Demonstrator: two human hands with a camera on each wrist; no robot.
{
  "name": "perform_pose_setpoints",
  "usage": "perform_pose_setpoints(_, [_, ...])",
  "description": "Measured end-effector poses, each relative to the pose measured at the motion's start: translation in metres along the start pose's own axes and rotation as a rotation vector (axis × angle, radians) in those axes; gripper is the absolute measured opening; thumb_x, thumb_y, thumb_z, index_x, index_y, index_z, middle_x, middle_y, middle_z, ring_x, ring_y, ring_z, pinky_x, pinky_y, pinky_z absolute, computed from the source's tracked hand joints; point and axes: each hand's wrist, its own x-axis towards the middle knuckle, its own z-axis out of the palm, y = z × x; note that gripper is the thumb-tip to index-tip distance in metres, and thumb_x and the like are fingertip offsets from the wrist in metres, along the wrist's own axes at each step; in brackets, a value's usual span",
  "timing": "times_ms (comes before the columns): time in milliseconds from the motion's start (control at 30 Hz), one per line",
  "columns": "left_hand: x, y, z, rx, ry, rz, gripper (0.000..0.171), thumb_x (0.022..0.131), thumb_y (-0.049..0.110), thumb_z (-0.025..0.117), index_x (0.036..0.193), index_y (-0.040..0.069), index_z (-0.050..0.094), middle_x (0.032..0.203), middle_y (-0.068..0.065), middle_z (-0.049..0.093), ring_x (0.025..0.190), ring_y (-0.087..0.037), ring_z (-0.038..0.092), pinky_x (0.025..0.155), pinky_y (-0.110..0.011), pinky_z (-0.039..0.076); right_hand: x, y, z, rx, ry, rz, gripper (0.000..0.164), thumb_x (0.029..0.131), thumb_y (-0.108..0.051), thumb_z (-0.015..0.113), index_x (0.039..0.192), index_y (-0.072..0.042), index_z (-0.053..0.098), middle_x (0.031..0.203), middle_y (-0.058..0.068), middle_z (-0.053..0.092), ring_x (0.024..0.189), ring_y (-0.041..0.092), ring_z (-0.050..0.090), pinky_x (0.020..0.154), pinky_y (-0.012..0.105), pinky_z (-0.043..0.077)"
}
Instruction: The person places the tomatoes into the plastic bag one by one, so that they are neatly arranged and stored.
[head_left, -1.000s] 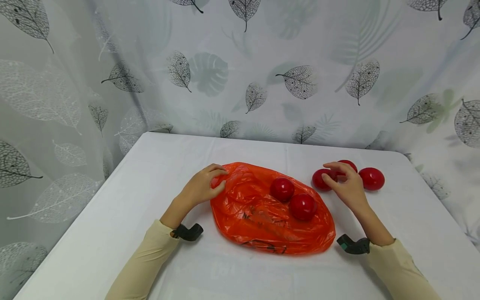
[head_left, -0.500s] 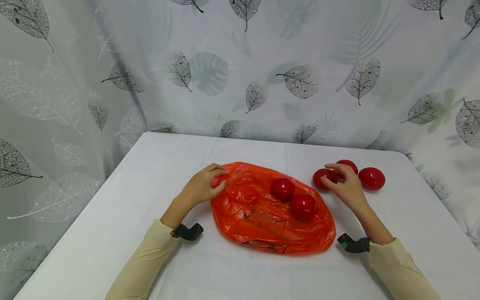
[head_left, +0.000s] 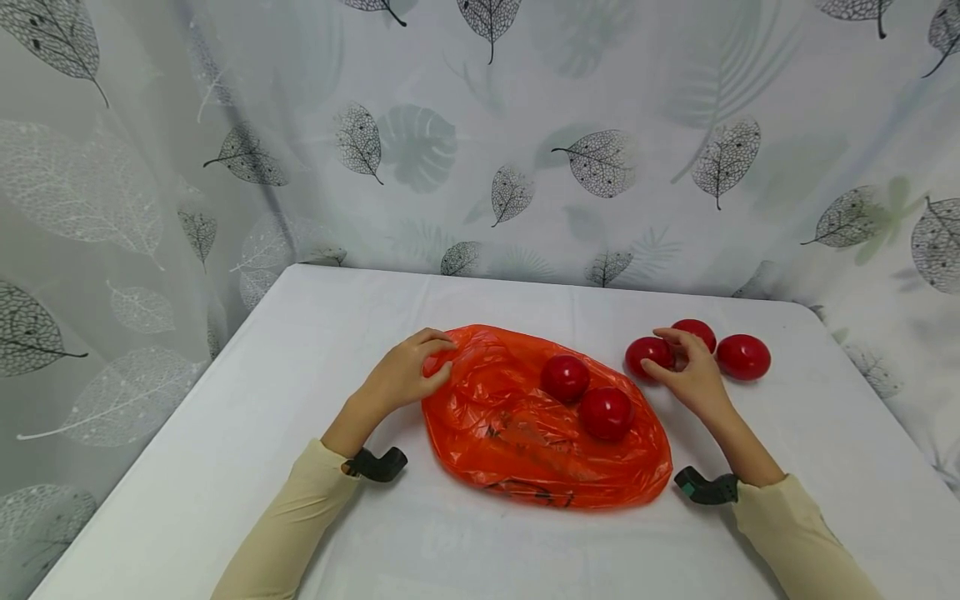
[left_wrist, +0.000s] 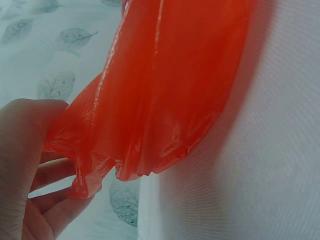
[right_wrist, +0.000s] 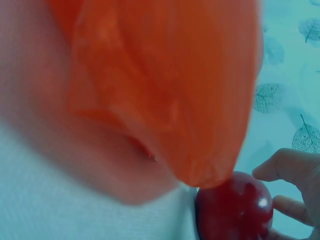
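Leaf-printed cloth [head_left: 480,108] hangs behind your white-covered bench [head_left: 450,550]. Across the middle of it lies a crinkled orange-red plastic bag [head_left: 517,442], and on its right half sit two round red fruits, an upper fruit [head_left: 565,377] and a lower fruit [head_left: 606,413] just beside it. Your left hand [head_left: 403,368] pinches the bag's left end, plastic gathered between thumb and fingers. Your right hand [head_left: 696,379] is at the nearest loose fruit [head_left: 639,357], just past the bag's right side, thumb and fingers curved at it; you can't tell from these views whether that is a firm grip or only a touch. A rear fruit [head_left: 697,328] and a right fruit [head_left: 743,357] lie close by.

To take hold cleanly, I'd bring your thumb and fingers to opposite sides of the fruit before any lift, since its glossy skin could slip or roll into its neighbours. Go straight up, clear of the rear fruit. With the left hand, hold the plastic gently: a tug there might shift the bag and set the two fruits on it rolling.
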Motion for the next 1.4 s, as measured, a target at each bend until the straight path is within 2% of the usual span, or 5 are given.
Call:
perform_pose_setpoints(233, [0.0000,-0.0007,0.0011,0.005,-0.012,-0.013,0.028,0.088,0.015,0.065,0.113,0.002,0.070,0.118,-0.013,0.064,0.110,-0.028,0.063,0.092,-0.041,0.054,0.0004,0.0027,0.0014,-0.010,-0.029,0.036,0.061,0.086,-0.011,0.072,0.138,0.006,0.043,0.136,0.032,0.039,0.123,0.048,0.037,0.096,0.066,0.043])
perform_pose_setpoints(867, [-0.0001,0.0014,-0.0008,0.011,0.005,0.008,0.028,0.087,0.014,0.066,0.111,0.001,0.070,0.117,-0.013,0.064,0.108,-0.028,0.063,0.092,-0.041,0.054,0.0003,0.0071,-0.0001,-0.018,-0.031,0.030,0.064,0.085,-0.012,0.074,0.138,0.005,0.043,0.137,0.034,0.037,0.123,0.052,0.040,0.095,0.065,0.044])
perform_pose_setpoints(1100, [-0.0011,0.0006,0.0008,0.004,-0.003,0.001,0.028,0.087,0.014,0.066,0.112,0.002,0.069,0.116,-0.012,0.064,0.108,-0.027,0.063,0.092,-0.040,0.054,-0.0024,0.0070,0.0007,-0.021,-0.014,0.053,0.063,0.085,-0.015,0.075,0.138,0.003,0.046,0.138,0.033,0.039,0.123,0.051,0.041,0.095,0.064,0.045])
perform_pose_setpoints(1400, [-0.0003,0.0001,-0.0003,0.023,0.014,0.019,0.027,0.087,0.013,0.066,0.111,0.002,0.070,0.115,-0.012,0.064,0.107,-0.027,0.063,0.092,-0.040,0.054,-0.0016,0.0035,-0.0008,-0.013,0.055,0.031,0.063,0.086,-0.020,0.074,0.138,0.002,0.047,0.137,0.030,0.044,0.119,0.048,0.047,0.094,0.062,0.046])
